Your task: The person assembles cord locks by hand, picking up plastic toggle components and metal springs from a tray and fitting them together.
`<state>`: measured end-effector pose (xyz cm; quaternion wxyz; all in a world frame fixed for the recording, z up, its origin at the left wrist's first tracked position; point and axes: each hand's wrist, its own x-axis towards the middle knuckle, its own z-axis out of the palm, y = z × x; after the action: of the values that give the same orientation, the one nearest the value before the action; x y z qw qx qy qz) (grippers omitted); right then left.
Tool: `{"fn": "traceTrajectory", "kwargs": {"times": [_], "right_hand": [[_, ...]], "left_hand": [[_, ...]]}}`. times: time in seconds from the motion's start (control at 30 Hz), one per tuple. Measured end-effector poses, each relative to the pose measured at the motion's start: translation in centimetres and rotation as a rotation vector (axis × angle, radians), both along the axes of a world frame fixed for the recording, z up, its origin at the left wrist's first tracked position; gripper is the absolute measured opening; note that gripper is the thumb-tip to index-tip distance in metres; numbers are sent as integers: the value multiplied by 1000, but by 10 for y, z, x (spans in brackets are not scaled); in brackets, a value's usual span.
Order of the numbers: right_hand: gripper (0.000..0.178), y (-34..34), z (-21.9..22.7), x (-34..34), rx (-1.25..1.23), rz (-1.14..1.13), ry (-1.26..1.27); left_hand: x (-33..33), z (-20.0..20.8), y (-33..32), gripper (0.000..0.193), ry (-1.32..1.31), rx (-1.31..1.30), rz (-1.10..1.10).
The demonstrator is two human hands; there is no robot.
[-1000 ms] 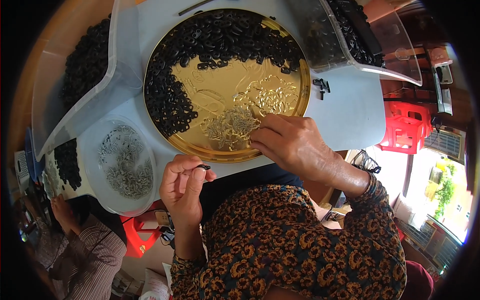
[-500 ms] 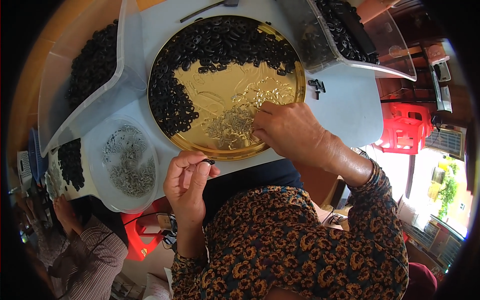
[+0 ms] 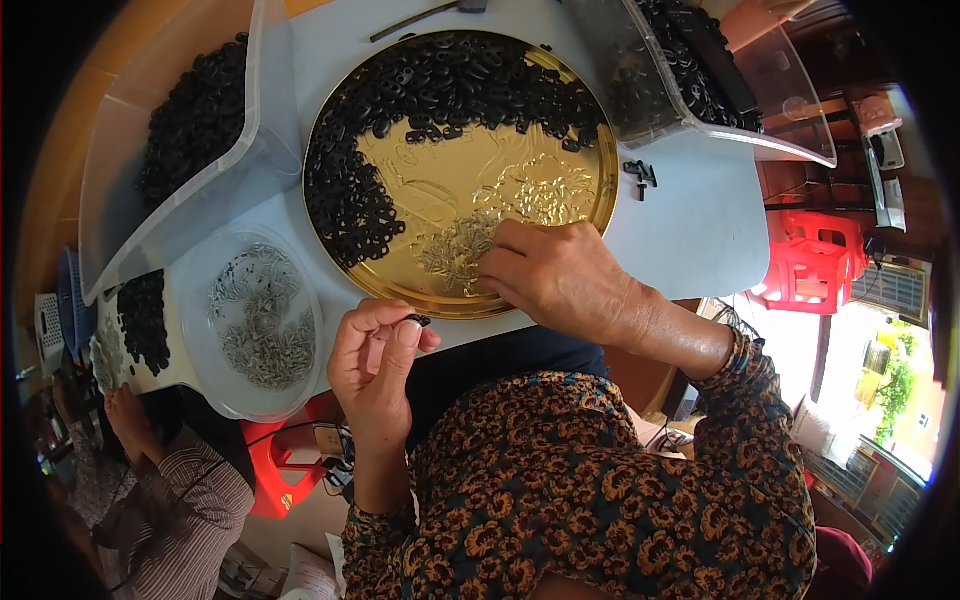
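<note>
In the head view, the left hand (image 3: 372, 362) holds a small black piece (image 3: 421, 321) at the near edge of the surface (image 3: 705, 225), pinched between the thumb and first finger, with the other fingers loosely curled. The right hand (image 3: 562, 275) is at the near right part of the gold tray (image 3: 420, 178), its fingers bunched downward beside a heap of silver bits (image 3: 452, 256) — whether they grip one, I cannot tell.

The black piece looks light, stiff and smooth, likely plastic; its ends or side edges seem the best hold, with a light fingertip pinch. The silver bits look thin, hard and probably slippery, easier to take singly from the edge of the heap.

More black pieces (image 3: 440, 82) line the tray's far and left sides. A plastic bowl (image 3: 213, 385) with silver bits sits toward the near left corner — the left bin (image 3: 270, 165) and right bin (image 3: 812, 128) stand beyond, on either side.
</note>
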<state>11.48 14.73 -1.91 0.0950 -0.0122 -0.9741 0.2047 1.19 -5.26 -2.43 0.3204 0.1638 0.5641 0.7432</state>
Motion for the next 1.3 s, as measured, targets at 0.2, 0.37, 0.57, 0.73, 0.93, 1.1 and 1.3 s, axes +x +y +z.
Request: {"fn": "traceTrajectory", "kwargs": {"times": [0.2, 0.37, 0.57, 0.73, 0.93, 1.1, 1.3], "right_hand": [[13, -1, 5, -3, 36, 1, -65], [10, -10, 26, -16, 165, 0, -248], [10, -11, 25, -28, 178, 95, -357], [8, 2, 27, -19, -121, 20, -155], [10, 13, 32, -11, -200, -51, -96], [9, 0, 22, -12, -125, 26, -111], [16, -14, 10, -15, 54, 8, -109]], "left_hand": [[0, 0, -2, 12, 4, -3, -1], [1, 2, -2, 12, 8, -13, 0], [1, 1, -3, 12, 2, 2, -15], [-1, 0, 1, 12, 19, 16, 3], [-5, 4, 4, 13, 14, 7, -14], [-4, 2, 2, 14, 35, -38, 24], [-1, 4, 1, 13, 3, -34, -6]]}}
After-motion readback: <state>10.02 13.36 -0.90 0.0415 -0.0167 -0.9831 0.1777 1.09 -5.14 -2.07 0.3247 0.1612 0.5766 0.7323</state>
